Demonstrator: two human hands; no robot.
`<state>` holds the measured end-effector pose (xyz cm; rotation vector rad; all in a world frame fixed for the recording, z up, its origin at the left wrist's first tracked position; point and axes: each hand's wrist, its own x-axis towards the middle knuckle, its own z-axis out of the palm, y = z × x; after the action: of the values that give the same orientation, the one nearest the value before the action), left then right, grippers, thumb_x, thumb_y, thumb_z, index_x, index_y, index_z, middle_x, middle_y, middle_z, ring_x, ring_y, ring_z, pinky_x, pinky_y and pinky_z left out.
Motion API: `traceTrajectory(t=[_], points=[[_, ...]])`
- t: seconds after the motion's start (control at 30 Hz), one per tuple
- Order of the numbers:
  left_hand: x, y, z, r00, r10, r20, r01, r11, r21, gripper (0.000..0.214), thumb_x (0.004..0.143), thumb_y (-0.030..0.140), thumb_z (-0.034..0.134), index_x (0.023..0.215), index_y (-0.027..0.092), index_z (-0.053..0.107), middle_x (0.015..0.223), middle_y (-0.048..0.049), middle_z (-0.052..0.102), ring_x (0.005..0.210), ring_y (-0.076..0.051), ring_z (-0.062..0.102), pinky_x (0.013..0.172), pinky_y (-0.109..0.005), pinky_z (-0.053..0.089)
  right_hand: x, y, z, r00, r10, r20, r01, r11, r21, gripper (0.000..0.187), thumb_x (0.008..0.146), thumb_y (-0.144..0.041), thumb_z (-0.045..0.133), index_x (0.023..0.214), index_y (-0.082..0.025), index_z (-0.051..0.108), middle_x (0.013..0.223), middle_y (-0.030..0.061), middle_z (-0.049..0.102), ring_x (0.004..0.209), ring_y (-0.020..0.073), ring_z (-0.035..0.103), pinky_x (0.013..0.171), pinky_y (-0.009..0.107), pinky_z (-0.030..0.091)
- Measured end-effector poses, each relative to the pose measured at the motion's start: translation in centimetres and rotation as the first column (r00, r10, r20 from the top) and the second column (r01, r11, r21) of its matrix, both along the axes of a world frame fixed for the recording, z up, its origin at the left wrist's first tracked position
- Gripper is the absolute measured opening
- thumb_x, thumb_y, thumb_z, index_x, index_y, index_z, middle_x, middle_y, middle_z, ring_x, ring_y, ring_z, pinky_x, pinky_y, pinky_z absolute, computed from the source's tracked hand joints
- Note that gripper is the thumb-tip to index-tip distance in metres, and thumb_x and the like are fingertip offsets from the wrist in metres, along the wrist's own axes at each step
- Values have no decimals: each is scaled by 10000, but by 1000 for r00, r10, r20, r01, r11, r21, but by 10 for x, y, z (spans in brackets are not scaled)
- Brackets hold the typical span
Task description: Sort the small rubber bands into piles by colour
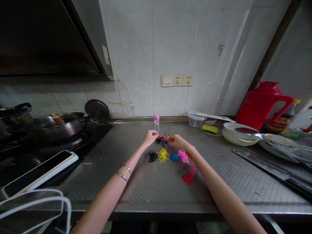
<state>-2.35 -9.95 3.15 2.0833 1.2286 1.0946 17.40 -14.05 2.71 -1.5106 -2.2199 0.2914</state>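
Note:
A heap of mixed-colour small rubber bands (162, 139) lies on the metal counter between my two hands. My left hand (149, 137) is at the heap's left side, fingers pinched together; anything held there is too small to make out. At the right side, my right hand (179, 142) has its fingertips closed near the heap, and their contents cannot be seen. Closer to me are sorted piles: black bands (153, 157), yellow bands (163, 155), blue bands (174, 157) and pink bands (182, 156). Red bands (190, 156) are partly hidden by my right forearm.
Behind the heap stands a clear bottle with a pink cap (156, 123). A clear bag with red on it (189, 175) lies near my right forearm. Pans (60, 125) are on the left stove; bowls (240, 138), a knife (263, 165) and a red thermos (259, 105) are right.

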Motion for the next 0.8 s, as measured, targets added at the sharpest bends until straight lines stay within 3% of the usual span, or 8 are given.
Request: traceTrajectory(t=[0.2, 0.47, 0.67, 0.8], points=[[-10, 9, -10, 997, 70, -25, -72, 996, -61, 191, 695, 222, 535, 754, 106, 675, 738, -69, 676, 699, -152, 602, 645, -242, 436, -19, -5, -6, 998, 45, 51, -45, 999, 12, 409, 671, -185, 548, 1072, -243, 606, 828, 10, 665, 724, 133, 573, 622, 184, 377], [-9, 8, -14, 997, 47, -60, -49, 998, -45, 211, 699, 236, 517, 742, 107, 678, 726, -66, 674, 676, -149, 596, 621, -237, 424, -26, -12, -3, 992, -30, 126, 25, 999, 42, 417, 712, -134, 493, 1098, -266, 582, 875, 22, 663, 760, 143, 575, 611, 186, 345], [-9, 7, -11, 1000, 18, -25, -19, 999, -29, 224, 693, 242, 516, 747, 100, 680, 719, -74, 671, 680, -151, 595, 622, -238, 425, -21, -11, 8, 992, -67, 110, 63, 997, 38, 428, 715, -135, 454, 1104, -250, 591, 872, 46, 665, 733, 145, 570, 570, 186, 334], [-11, 3, -4, 999, -13, -51, 13, 1000, -11, 234, 701, 259, 521, 767, 102, 682, 739, -73, 676, 683, -150, 593, 631, -239, 428, -6, -10, 22, 999, 2, 47, -5, 998, 59, 429, 682, -134, 488, 1087, -215, 602, 794, 36, 654, 681, 127, 552, 589, 185, 355]])
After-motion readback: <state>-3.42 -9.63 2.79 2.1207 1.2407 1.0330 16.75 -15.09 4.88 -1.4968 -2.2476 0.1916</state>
